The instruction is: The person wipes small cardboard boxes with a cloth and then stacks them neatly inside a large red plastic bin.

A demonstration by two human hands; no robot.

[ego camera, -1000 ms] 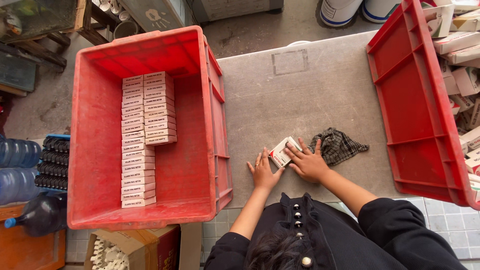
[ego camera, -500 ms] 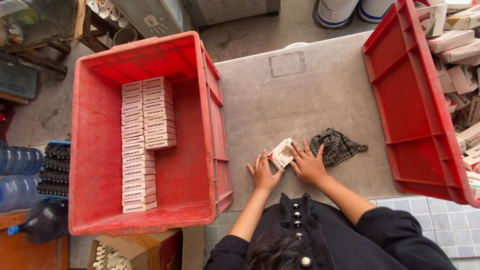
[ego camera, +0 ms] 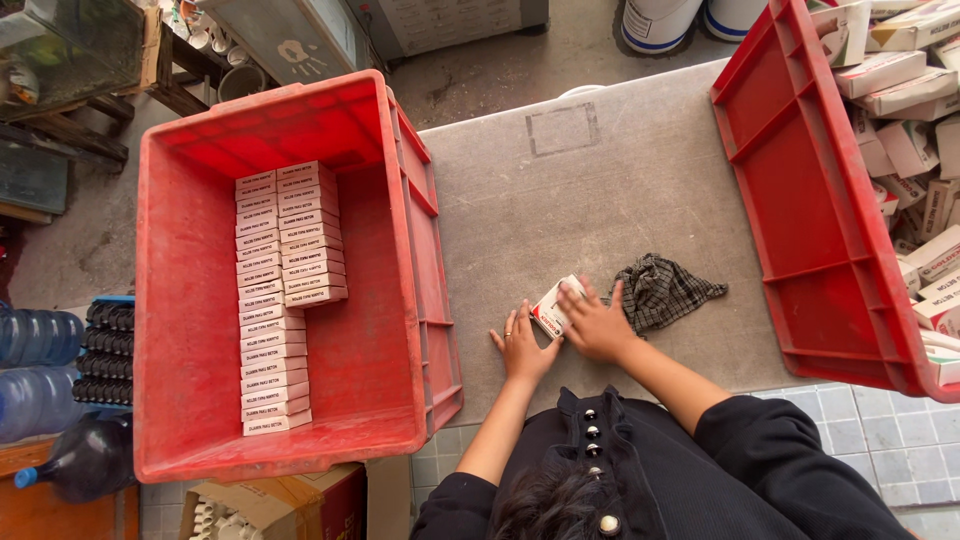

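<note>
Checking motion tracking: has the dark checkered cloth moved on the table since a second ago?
No. The checkered cloth keeps its spot on the grey table, just right of the right hand, same gap to the right red crate.

Checked cloth [ego camera: 665,292], 2 red crates [ego camera: 190,300] [ego camera: 800,200], water bottles [ego camera: 35,370].

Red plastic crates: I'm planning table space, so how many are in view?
2. One large red plastic crate at the table's left holds rows of small boxes; another red plastic crate sits at the right, partly cut off.
</note>
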